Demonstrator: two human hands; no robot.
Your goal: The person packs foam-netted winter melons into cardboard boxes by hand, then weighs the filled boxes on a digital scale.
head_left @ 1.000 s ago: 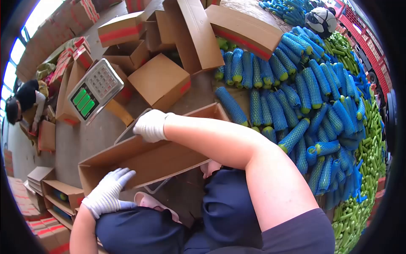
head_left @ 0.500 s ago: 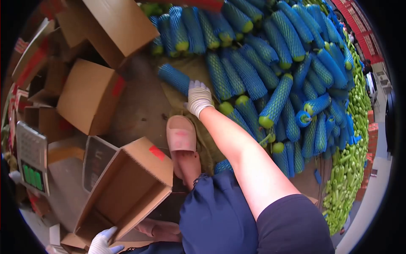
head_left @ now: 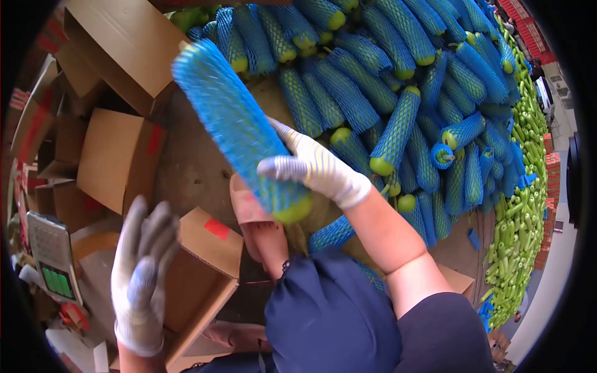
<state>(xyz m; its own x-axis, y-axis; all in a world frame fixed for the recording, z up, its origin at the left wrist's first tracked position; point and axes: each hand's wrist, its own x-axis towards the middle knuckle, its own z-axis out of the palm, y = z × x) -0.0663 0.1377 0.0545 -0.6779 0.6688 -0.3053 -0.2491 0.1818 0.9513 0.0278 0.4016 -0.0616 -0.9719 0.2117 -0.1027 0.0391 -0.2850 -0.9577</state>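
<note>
Lifted from the floor [head_left: 183, 155] since half a second earlier, one gourd [head_left: 227, 115] in blue net had come up in the right hand [head_left: 326, 171], and the left hand [head_left: 140, 280] had risen from the lower corner of the box [head_left: 217, 255]. Slanting across the middle of the frame, the gourd pointed its stem end to the upper left and its bare green end downward, above a pink sandal [head_left: 244, 202] that it partly covered. Motion blur softened the net.

The right hand gripped the gourd near its lower end; one digit lay across the near face, while most of the other fingers were hidden behind it. At lower left, the left hand held nothing, its fingers spread and pointing up, their tips blurred. It covered the left part of the box, and whether it touched the cardboard could not be told. The box stood tilted, open, its inner bottom hard to make out.

Along the left edge, the scale [head_left: 55, 258] showed a lit green display with digits too small to read. More netted gourds [head_left: 345, 93] filled the upper right, some cut off by the top edge; beyond them, bare green ones [head_left: 525, 205] curved down the right side.
</note>
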